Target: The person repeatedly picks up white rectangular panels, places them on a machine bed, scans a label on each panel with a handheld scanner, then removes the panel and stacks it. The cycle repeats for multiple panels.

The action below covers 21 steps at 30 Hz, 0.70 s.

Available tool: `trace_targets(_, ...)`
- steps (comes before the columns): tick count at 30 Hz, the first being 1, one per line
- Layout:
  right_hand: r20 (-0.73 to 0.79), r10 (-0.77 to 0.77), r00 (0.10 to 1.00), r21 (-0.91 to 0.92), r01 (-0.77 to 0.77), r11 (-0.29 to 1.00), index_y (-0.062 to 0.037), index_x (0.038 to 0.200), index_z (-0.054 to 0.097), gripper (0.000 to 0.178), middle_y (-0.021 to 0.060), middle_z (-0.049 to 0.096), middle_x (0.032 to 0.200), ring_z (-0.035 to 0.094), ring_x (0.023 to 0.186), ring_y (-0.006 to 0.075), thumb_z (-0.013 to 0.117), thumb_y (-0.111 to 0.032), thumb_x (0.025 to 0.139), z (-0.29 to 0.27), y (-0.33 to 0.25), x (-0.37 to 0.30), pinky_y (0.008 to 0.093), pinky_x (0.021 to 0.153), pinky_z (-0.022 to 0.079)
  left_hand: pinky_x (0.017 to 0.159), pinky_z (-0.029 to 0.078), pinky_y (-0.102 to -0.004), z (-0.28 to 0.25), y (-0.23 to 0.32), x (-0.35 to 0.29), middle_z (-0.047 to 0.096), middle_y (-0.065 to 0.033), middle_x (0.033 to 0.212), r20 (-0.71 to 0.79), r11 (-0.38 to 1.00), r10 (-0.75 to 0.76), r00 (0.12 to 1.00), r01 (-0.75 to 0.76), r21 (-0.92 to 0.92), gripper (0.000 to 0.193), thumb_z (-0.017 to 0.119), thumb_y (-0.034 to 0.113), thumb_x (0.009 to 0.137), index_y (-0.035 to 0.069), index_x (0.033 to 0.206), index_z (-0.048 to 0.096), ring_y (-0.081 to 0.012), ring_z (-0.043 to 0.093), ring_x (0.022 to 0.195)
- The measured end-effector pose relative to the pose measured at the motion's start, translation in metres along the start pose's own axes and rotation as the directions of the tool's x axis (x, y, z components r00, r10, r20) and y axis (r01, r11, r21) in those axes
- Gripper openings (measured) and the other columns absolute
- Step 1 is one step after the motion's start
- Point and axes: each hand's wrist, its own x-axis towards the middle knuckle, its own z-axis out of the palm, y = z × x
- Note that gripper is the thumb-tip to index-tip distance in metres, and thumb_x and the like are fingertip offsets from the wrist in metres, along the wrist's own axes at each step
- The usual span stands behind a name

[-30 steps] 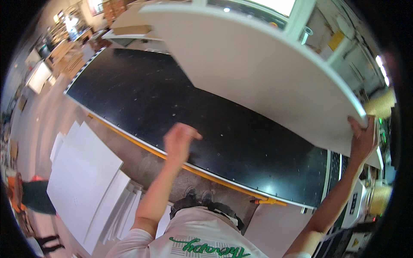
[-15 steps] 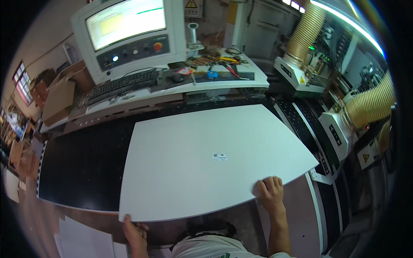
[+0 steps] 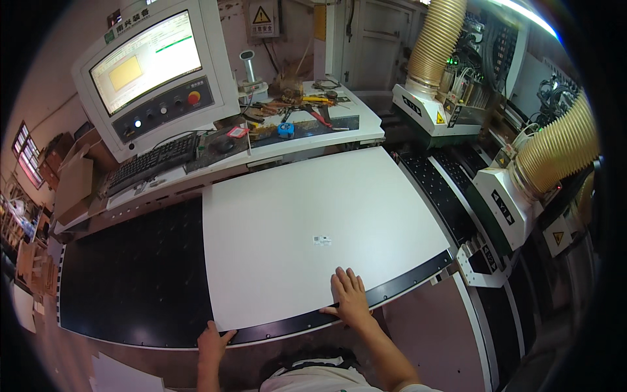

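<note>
A large white rectangular panel (image 3: 274, 255) with a small printed label (image 3: 322, 240) lies flat on the black machine table (image 3: 130, 281). My right hand (image 3: 351, 302) rests with its fingers stretched out on the panel's near edge, the thumb pointing left over the table's black border strip. At the near left corner of the panel is my left hand (image 3: 213, 341), index finger up and thumb held apart toward the right. Its other fingers are mostly hidden. Neither hand grips the panel.
Beyond the panel, a white console bears a monitor (image 3: 147, 65), a keyboard (image 3: 153, 160), a blue tape measure (image 3: 285, 130) and several hand tools. Machine heads with ribbed yellow hoses (image 3: 437, 42) stand at the right. White boards (image 3: 124, 375) lie low at the left.
The panel has settled flat, away from me, exposing the table's near border strip. My right hand has let go of its edge and moved left onto the panel; my left hand has released the corner.
</note>
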Motion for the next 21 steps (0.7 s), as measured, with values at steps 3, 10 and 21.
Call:
trace_targets(3,0.018,0.014,1.0,0.002,-0.014,1.0,-0.0042,0.143,0.047,0.104,0.0172,0.037,0.156,0.029,0.146,0.0432,0.082,-0.061,0.062,-0.008,0.018,0.012,0.0583,0.116,0.028,0.079,0.055,-0.0503,0.004,0.015,0.011,0.068,-0.0287,0.094,-0.025,0.999,0.038,0.999,-0.037,0.014,0.071,0.079,0.056,0.078,-0.004,0.105,0.052,-0.0446,0.068,0.089)
trace_targets(10,0.049,0.057,0.997,0.031,-0.059,0.998,-0.0062,0.14,0.05,0.103,0.0173,0.039,0.154,0.029,0.146,0.044,0.085,-0.058,0.059,-0.033,0.062,0.018,0.0587,0.117,0.026,0.07,0.056,-0.0508,0.024,0.059,0.018,0.069,-0.0245,0.09,0.004,0.994,0.058,0.998,-0.058,0.098,0.079,0.081,0.065,0.068,-0.001,0.1,0.053,-0.0423,0.069,0.084)
trace_targets(21,0.038,0.064,0.997,-0.008,-0.064,0.998,-0.0004,0.135,0.053,0.107,0.0219,0.044,0.15,0.035,0.141,0.0466,0.087,-0.057,0.051,-0.051,0.11,0.022,0.0582,0.115,0.028,0.061,0.058,-0.044,0.051,0.1,0.023,0.066,-0.0195,0.083,0.014,0.97,0.223,0.975,-0.224,0.091,0.084,0.071,0.077,0.069,-0.003,0.093,0.057,-0.0355,0.071,0.076)
